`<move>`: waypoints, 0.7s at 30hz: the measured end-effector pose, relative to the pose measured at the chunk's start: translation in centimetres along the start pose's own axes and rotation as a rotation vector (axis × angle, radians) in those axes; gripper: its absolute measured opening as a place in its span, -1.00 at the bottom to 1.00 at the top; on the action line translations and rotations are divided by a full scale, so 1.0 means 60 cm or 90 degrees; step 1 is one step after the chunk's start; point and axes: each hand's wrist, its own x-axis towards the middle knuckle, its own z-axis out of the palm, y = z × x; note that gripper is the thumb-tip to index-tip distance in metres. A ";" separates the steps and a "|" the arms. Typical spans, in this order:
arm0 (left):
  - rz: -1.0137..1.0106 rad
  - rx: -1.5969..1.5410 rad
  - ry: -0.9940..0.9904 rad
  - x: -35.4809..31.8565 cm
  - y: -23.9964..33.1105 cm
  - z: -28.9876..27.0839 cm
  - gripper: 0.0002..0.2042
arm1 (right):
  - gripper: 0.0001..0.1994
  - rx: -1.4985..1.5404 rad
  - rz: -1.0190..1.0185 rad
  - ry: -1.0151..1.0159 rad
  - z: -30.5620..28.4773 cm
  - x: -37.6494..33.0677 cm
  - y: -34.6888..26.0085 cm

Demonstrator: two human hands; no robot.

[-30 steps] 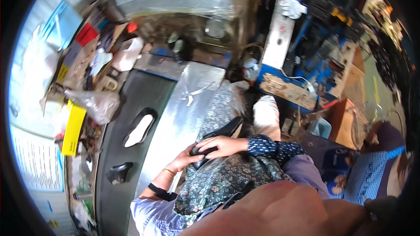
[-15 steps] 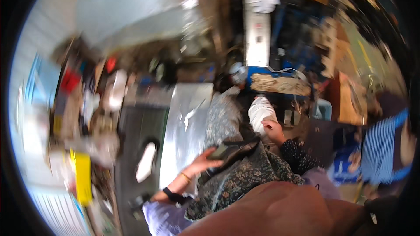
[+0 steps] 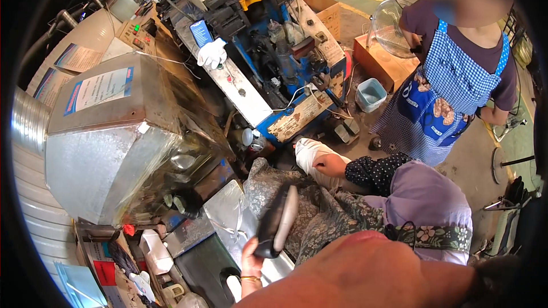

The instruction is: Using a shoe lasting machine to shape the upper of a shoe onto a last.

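My left hand (image 3: pixel 251 258), with a bangle at its wrist, is closed around one end of a black shoe (image 3: pixel 268 224). The shoe is raised and tilted over my lap, with a pale strip along its right side. Most of my fingers on it are hidden behind the shoe. Loosely curled into a fist, my right hand (image 3: pixel 330 165) rests on a white cloth (image 3: pixel 312 154) over my knee; nothing shows in it. Below the shoe lies my floral apron (image 3: pixel 325 222). A shiny metal sheet (image 3: pixel 225 208) is on the bench at my left.
Ahead stands a blue and white machine (image 3: pixel 245 100), with white gloves (image 3: pixel 212 53) on it. A large metal hood (image 3: pixel 108 154) is at left. A person in a checked apron (image 3: pixel 465 71) stands at right, by a bucket (image 3: pixel 371 94), a cardboard box (image 3: pixel 383 60) and a fan (image 3: pixel 394 27).
The view has swung right, bringing the standing person fully in. My left hand, earlier spread over the dark shoe on my lap, now holds it up. My right hand stays on the white cloth.
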 end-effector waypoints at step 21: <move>0.436 1.118 0.495 0.246 0.323 0.063 -0.39 | -0.53 0.423 0.207 -0.163 -0.102 0.008 -0.013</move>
